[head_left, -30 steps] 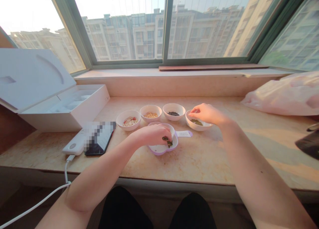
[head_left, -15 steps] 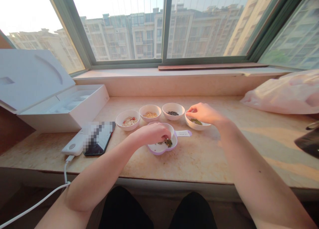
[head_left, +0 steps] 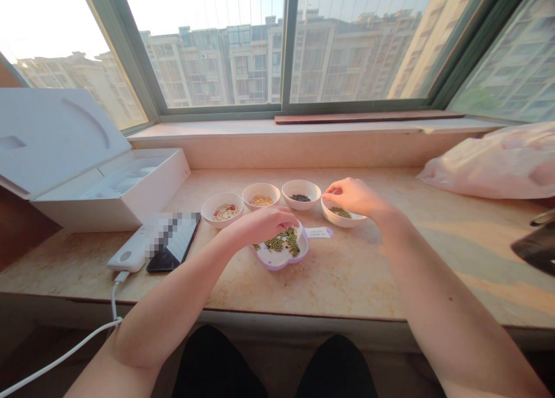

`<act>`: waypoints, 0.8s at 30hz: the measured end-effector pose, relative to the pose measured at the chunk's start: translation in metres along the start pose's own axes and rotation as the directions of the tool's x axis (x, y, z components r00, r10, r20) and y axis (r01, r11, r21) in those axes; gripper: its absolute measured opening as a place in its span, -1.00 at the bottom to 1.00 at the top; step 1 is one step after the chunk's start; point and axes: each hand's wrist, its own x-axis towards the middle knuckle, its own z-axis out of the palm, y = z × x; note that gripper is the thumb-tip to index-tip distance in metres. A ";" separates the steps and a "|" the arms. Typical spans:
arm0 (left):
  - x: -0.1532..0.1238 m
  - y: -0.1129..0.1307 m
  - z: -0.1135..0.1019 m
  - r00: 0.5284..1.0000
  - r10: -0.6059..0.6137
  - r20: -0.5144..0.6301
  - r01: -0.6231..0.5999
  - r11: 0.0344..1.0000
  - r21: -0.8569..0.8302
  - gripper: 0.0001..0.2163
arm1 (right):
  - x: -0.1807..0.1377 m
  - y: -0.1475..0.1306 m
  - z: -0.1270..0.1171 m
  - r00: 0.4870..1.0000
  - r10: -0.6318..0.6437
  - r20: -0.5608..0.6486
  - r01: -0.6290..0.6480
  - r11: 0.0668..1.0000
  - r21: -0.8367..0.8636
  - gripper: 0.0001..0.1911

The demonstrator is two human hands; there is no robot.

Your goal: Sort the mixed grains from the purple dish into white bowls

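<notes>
A purple-rimmed dish (head_left: pixel 281 266) with a white inside stands in front of me. Green mung beans (head_left: pixel 284 240) lie scattered in it among a few darker specks. My left hand (head_left: pixel 271 220) hovers over its back-left side with curled fingers; what they hold, if anything, is hidden. Behind and to the right is a white bowl (head_left: pixel 347 220) with more mung beans. My right hand (head_left: pixel 353 194) reaches over this bowl, its thumb and fingers closed at the far-left rim. A paper label (head_left: pixel 318 232) lies on a purple tab at the dish's right.
White bowls hold pale slices with red bits (head_left: pixel 223 214), yellow grains (head_left: pixel 261 201) and black beans (head_left: pixel 300 199). At left are an open white box (head_left: pixel 147 196), a power bank (head_left: pixel 128 252) with a cable, and a phone (head_left: pixel 173 253). A plastic bag (head_left: pixel 489 164) sits far right.
My left hand has risen from the beans and moved slightly back, uncovering more of the mung beans, now spread across the dish. My right hand stays at the bowl.
</notes>
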 end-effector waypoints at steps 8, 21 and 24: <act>0.006 -0.019 0.002 0.988 -0.067 -0.136 0.061 0.997 -0.046 -0.71 | 0.004 0.002 0.005 0.999 -0.045 0.004 0.046 0.999 -0.007 -0.77; 0.007 -0.058 -0.007 0.776 -0.429 -0.462 0.452 0.889 -0.067 -0.71 | -0.027 -0.042 0.035 0.881 -0.473 -0.023 0.468 0.861 0.201 -0.79; 0.005 -0.056 -0.009 0.786 -0.438 -0.436 0.485 0.875 -0.005 -0.71 | -0.039 -0.058 0.047 0.785 -0.616 0.063 0.579 0.767 0.275 -0.82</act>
